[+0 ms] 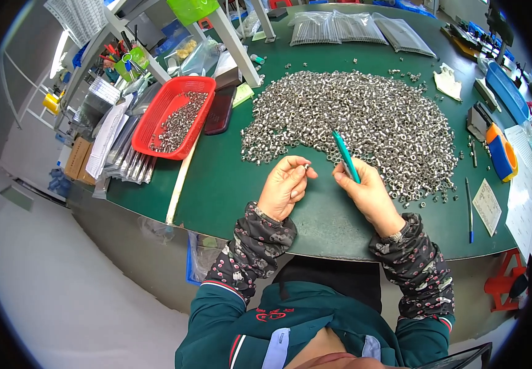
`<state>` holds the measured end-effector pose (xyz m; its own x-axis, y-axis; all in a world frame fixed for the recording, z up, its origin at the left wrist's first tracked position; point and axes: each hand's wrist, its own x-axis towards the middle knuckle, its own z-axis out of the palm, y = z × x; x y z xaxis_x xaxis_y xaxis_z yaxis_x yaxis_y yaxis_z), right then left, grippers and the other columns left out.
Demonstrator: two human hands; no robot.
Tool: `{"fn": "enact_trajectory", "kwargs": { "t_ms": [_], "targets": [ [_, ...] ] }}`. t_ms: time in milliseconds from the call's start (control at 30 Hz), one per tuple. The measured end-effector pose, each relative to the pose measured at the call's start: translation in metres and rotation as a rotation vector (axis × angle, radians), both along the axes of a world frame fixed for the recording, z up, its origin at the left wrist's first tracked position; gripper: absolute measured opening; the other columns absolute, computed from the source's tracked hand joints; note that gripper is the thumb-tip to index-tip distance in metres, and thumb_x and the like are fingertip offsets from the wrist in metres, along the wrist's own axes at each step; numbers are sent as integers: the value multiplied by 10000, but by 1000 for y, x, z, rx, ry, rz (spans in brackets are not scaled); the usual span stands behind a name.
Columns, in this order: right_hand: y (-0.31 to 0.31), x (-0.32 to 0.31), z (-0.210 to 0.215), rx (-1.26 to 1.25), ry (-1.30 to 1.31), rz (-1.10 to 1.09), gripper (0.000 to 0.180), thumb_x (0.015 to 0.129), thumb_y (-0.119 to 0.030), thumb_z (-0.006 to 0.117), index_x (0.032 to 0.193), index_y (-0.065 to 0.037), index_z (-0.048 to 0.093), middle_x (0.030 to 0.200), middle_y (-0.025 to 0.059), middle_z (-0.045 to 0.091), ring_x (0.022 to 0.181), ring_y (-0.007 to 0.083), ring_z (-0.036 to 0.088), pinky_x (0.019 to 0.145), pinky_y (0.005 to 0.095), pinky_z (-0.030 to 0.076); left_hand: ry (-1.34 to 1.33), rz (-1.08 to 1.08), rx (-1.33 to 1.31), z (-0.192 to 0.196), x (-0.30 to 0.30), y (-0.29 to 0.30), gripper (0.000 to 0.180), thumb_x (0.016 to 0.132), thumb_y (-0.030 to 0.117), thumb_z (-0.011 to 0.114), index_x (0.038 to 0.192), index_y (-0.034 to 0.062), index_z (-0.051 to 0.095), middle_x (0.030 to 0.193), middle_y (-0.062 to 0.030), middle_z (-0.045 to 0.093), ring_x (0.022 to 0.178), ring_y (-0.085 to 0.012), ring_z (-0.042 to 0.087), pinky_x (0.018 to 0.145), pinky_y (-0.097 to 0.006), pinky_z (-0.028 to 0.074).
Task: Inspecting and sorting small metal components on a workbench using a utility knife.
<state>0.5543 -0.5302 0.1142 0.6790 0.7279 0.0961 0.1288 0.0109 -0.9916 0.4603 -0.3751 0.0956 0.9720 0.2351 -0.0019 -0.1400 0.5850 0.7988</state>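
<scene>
Well, the left hand (282, 190) pinches a small metal ring (306, 166) between thumb and fingertips; apart from it, the right hand (369, 190) is closed round a green pen-shaped tool (345, 156). Beyond spreads a heap of metal rings (358, 123). At left, a red basket (166, 109) holds similar small pieces, partly covering its bottom.

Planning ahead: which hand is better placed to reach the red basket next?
Probably the left hand: it is nearer the red basket and pinches a small metal piece, while the right hand holds a teal pen-shaped tool.
</scene>
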Motion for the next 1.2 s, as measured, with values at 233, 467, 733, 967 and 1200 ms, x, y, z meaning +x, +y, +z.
{"fn": "enact_trajectory", "kwargs": {
  "t_ms": [233,467,733,967,1200],
  "targets": [
    [0,1,-5,-8,-27,6,86,757,-79,533,797,-3,526,707,11,494,692,82,452,649,228,384,28,36,56,1,0,-1,122,837,71,459,956,50,475,828,-72,540,449,-6,337,365,-117,257],
    [-1,1,-2,-18,-83,4,90,750,-80,539,801,-7,526,701,11,498,685,81,454,640,224,384,45,55,69,4,0,-2,159,829,62,467,987,43,465,853,-70,532,462,-3,340,367,-113,258],
    [-2,5,-2,3,-62,-18,97,743,-82,541,805,-9,523,702,18,505,681,79,459,636,223,383,46,59,105,1,-2,0,179,805,50,501,982,37,474,875,-57,523,473,-7,347,393,-123,273],
    [-2,5,-2,-21,-72,-10,102,737,-83,545,805,-10,525,702,24,504,680,89,463,632,230,385,56,61,103,1,-2,0,176,800,54,514,971,33,479,861,-47,525,477,-6,348,396,-126,271],
    [-3,7,-4,-6,-217,-33,183,723,-149,580,826,-10,520,659,46,505,605,102,461,569,250,391,80,42,56,2,-2,0,186,814,62,497,995,20,484,846,-45,521,477,-8,346,392,-127,266]
  ]
}}
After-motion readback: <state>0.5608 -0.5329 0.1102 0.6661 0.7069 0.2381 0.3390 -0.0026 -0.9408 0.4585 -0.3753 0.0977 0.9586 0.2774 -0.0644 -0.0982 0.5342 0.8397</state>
